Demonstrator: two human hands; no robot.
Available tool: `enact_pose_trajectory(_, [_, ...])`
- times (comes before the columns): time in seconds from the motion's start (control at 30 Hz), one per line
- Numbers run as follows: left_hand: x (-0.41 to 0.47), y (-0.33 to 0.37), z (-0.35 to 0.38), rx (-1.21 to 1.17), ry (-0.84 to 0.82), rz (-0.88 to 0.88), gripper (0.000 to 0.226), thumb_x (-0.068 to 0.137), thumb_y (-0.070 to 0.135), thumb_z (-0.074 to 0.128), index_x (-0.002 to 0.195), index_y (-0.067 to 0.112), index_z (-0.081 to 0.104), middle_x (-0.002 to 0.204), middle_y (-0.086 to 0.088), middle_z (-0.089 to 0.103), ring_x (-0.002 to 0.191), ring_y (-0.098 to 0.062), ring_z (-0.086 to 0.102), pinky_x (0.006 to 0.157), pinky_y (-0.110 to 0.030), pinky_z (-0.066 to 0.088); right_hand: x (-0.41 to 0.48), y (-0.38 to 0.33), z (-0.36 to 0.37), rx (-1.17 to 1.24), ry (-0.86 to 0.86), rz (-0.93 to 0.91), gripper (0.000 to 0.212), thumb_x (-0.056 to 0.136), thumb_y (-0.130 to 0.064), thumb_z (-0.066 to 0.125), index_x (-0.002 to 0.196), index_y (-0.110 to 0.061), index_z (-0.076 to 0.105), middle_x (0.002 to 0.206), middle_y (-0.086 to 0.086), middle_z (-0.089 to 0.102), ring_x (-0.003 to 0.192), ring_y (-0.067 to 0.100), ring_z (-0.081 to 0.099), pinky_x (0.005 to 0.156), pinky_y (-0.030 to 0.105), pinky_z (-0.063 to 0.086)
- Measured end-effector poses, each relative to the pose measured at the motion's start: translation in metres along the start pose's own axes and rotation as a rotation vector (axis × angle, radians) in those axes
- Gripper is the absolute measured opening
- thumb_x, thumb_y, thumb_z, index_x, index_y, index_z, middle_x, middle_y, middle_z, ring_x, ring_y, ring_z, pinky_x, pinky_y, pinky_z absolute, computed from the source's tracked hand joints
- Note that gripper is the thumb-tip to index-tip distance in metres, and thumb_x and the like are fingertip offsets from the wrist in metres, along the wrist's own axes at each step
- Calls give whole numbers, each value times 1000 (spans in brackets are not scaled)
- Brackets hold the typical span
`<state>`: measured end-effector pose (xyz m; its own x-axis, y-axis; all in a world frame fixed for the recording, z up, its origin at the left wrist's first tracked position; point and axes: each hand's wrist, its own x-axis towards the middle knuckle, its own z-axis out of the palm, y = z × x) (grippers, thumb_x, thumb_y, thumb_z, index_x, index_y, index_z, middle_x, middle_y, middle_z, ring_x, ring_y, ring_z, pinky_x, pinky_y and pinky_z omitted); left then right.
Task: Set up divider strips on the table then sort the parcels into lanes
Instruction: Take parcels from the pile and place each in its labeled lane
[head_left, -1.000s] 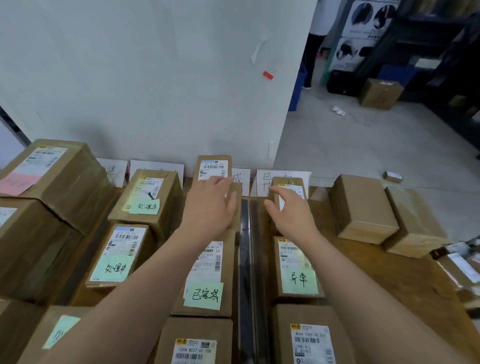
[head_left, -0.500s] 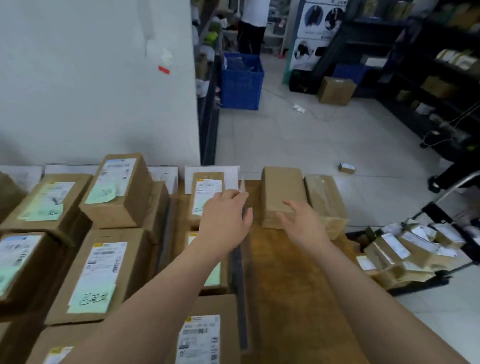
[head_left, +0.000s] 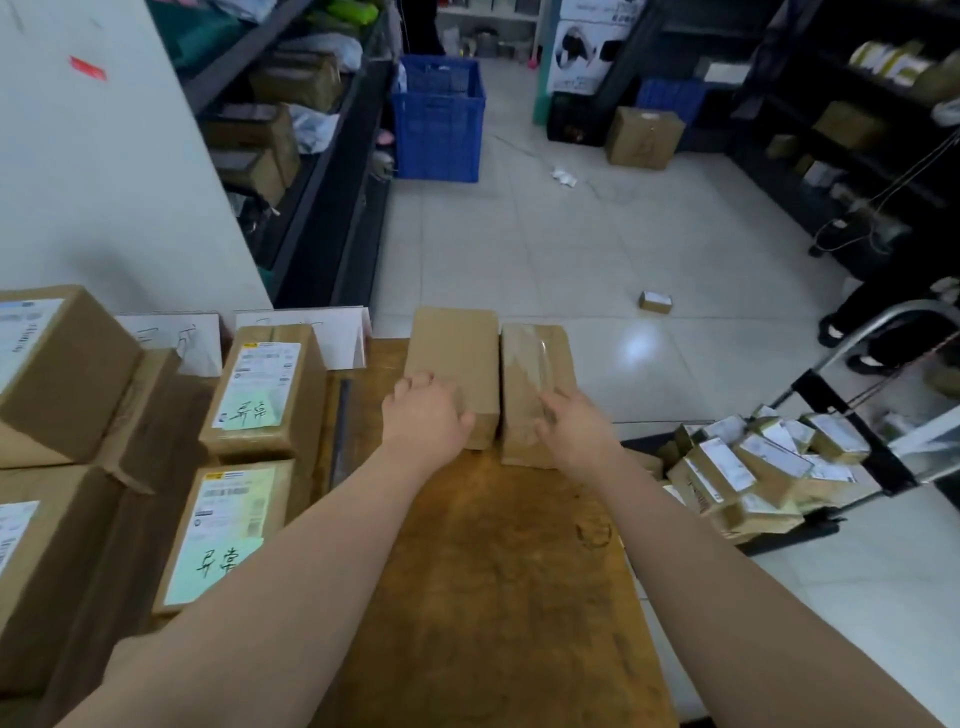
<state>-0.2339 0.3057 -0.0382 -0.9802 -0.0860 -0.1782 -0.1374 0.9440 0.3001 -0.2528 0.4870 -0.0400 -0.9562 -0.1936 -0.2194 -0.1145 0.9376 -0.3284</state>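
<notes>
Two unlabelled brown parcels lie side by side at the far right of the wooden table (head_left: 493, 582). My left hand (head_left: 426, 418) grips the near end of the plain parcel (head_left: 457, 348), fingers on top and thumb against its front face. My right hand (head_left: 574, 431) rests on the near end of the taped parcel (head_left: 535, 358) with fingers stretched out. A dark divider strip (head_left: 340, 431) runs along the table left of my left hand. Beyond it lie labelled parcels (head_left: 265, 384) with green notes, one nearer (head_left: 223, 530).
White paper lane signs (head_left: 311, 338) stand at the table's far edge against the wall. A cart (head_left: 758, 467) piled with several small parcels sits right of the table. On the floor are a small box (head_left: 655, 300) and a blue crate (head_left: 439, 119); dark shelves line both sides.
My view has swung right, away from the sorted lanes. Both hands left the labelled parcels and moved right onto the two unlabelled parcels.
</notes>
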Motion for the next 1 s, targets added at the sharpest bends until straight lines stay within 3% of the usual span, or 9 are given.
enact_pose_trajectory(0.23, [48,3,34,48,-59,-104,70,89,67,48,145,27,36,161,-19,15,148,-43,10,119,-58,13,19,26,17,23,32,-35,42,102,-32,41,143,-31,43,157,1,29,142,25,27,118,43,25])
enact_pose_trajectory(0.37, [66,7,50,-51,-6,-213,90,72,77,59,143,31,28,163,-17,6,149,-43,1,119,-59,8,20,33,18,-35,67,-62,40,103,-29,38,142,-32,44,158,2,28,144,23,27,122,41,11])
enact_pose_trajectory(0.47, [72,12,54,-60,-9,-252,90,68,75,64,138,33,28,163,-17,4,149,-44,-1,118,-62,12,21,31,23,-11,95,-42,41,103,-30,38,143,-31,43,158,2,26,145,22,24,122,39,7])
enact_pose_trajectory(0.77, [35,-1,47,-99,-35,-221,87,62,70,69,131,34,29,159,-8,8,145,-42,10,114,-61,20,20,35,25,20,83,-30,41,102,-30,39,142,-35,43,158,-1,26,146,18,20,122,45,6])
enact_pose_trajectory(1.0, [-36,-18,20,-753,20,-388,71,63,58,68,124,38,38,147,5,21,128,-30,38,106,-51,38,20,31,20,-23,-6,-16,46,102,-23,37,147,-35,37,160,-2,21,148,18,14,118,53,-4])
